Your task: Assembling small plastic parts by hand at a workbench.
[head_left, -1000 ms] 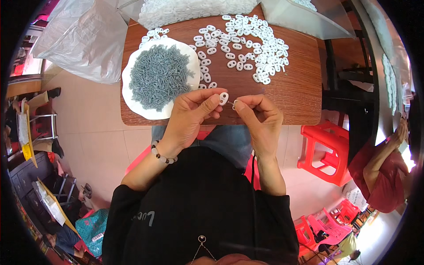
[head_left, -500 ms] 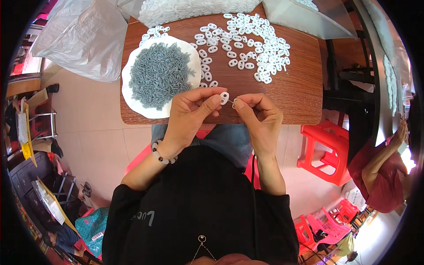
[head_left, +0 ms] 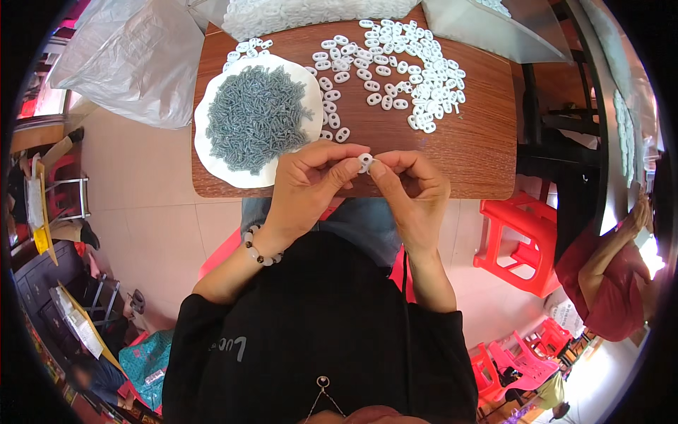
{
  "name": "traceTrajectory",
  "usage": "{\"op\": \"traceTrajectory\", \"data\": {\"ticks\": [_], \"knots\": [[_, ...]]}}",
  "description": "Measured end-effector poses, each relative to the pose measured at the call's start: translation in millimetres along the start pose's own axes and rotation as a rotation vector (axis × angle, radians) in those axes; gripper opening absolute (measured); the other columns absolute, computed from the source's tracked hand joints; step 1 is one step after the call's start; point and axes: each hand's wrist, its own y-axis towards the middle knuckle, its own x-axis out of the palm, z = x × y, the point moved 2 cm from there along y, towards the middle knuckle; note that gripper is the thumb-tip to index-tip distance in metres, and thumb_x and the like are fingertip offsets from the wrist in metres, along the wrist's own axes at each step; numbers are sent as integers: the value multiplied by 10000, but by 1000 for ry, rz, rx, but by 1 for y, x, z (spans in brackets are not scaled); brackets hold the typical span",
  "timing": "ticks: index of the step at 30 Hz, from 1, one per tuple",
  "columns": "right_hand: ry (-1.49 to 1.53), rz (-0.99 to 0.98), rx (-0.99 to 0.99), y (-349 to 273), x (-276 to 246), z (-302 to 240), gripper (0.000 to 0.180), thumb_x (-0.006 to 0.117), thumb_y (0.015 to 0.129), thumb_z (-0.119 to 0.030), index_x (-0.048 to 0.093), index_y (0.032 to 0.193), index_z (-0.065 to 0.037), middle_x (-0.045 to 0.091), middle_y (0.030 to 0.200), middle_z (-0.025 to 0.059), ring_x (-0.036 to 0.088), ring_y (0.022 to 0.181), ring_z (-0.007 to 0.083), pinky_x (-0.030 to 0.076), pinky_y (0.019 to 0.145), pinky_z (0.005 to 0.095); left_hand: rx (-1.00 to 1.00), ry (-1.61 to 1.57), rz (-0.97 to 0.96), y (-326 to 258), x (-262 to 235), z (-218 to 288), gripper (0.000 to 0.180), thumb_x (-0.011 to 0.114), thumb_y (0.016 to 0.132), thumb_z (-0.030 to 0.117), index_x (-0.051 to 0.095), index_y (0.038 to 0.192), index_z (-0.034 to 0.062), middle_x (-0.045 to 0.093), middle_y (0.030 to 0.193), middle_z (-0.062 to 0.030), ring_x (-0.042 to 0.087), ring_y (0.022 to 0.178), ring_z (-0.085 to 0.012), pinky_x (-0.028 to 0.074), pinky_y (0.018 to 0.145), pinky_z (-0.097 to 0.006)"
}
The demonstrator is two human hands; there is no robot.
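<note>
A white oval plastic piece with holes is pinched at the near edge of the table between the fingertips of both hands. My left hand grips it from the left, thumb and forefinger pressed together. My right hand has its thumb and forefinger against the piece's right side. Whatever small part the right fingertips hold is hidden now. Beside my left hand stands a white scalloped plate heaped with small grey-blue ribbed parts, too fine to name. Many more white two-holed pieces lie loose beyond my hands.
Along the back of the brown wooden table are a large heap of white pieces and a pale bin. A clear plastic bag hangs at left. A red stool and another person's arm are at right.
My right fingertips have moved in to the white piece. The thin coiled metal part that showed between the hands is now covered. The white piece has turned and shifted slightly right.
</note>
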Motion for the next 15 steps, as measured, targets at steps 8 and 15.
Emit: {"op": "traceTrajectory", "data": {"ticks": [8,15], "knots": [[96,-139,-64,-8,-8,1,336,697,829,-83,561,1112,37,602,874,25,556,805,79,444,750,206,-187,-219,-148,-5,-3,17,223,647,879,147,671,1035,-11,646,831,-44,569,681,-84,469,604,-207],[7,-247,-240,-6,-5,-11,553,759,768,-278,577,1202,11,569,1033,85,527,975,162,460,786,265,-245,-225,-342,-1,-8,24,238,683,844,160,683,969,-43,645,832,-82,574,657,-113,462,585,-222]]}}
